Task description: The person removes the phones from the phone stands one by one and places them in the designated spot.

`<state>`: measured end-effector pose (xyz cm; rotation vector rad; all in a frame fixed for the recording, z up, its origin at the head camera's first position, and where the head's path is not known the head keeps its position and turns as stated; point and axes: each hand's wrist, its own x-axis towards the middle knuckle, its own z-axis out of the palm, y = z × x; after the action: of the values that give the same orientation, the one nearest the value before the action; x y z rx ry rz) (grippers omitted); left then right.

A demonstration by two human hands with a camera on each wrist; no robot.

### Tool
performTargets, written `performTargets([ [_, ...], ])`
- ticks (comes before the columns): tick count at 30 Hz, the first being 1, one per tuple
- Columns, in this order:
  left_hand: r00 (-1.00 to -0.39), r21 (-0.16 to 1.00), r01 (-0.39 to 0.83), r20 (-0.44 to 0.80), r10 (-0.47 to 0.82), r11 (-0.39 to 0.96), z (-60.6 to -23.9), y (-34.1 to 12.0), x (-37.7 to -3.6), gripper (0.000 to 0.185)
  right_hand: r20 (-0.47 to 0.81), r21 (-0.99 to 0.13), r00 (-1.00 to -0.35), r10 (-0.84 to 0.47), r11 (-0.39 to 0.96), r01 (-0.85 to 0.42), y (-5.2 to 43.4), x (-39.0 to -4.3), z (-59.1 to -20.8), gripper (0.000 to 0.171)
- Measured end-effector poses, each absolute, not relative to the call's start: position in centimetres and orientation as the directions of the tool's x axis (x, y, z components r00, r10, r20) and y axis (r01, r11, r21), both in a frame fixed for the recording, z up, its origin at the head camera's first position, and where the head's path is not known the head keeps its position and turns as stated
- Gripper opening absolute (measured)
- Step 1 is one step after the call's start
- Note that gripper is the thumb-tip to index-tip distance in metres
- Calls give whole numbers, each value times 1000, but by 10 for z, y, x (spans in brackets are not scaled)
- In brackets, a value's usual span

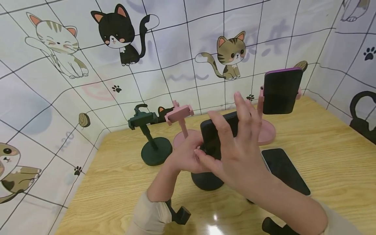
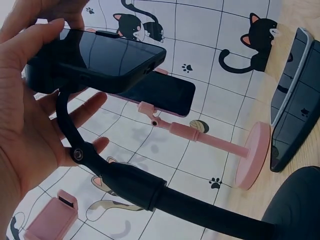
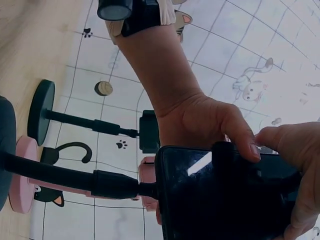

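— What's in those hands, from where you stand?

— A black phone [image 1: 218, 132], middle of the frame, sitting in the clamp of the dark stand [image 1: 207, 179]. The left hand [image 1: 186, 156] grasps its lower end; the right hand [image 1: 238, 150] pinches its edge, the other fingers spread loose.

— Anything else?

— Another phone [image 1: 286, 171] lies flat at lower right. A third [image 1: 282, 91] sits in the pink stand [image 1: 265, 130], upper right. Empty green stand [image 1: 152, 143] and pink stand [image 1: 180, 122] left of centre.

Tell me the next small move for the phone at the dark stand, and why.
Probably let the clamp close on the black phone. Both the left hand and right hand hold it at the dark stand, so it looks not yet released.
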<state>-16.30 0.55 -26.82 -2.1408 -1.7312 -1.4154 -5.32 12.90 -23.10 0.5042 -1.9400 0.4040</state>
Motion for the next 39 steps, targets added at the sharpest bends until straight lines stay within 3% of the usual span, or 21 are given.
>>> performTargets([
  [10, -57, 521, 755, 657, 751, -398, -271, 7, -168, 23, 933, -76, -347, -99, 886, -457, 131, -71, -246, 71],
  [20, -58, 545, 758, 604, 795, -358, -266, 6, -168, 26, 938, -116, -344, -44, 895, -430, 185, -153, -347, 84],
  [39, -81, 574, 744, 585, 807, -341, -270, 4, -167, 34, 940, -146, -339, -36, 857, -495, 191, -153, -350, 86],
])
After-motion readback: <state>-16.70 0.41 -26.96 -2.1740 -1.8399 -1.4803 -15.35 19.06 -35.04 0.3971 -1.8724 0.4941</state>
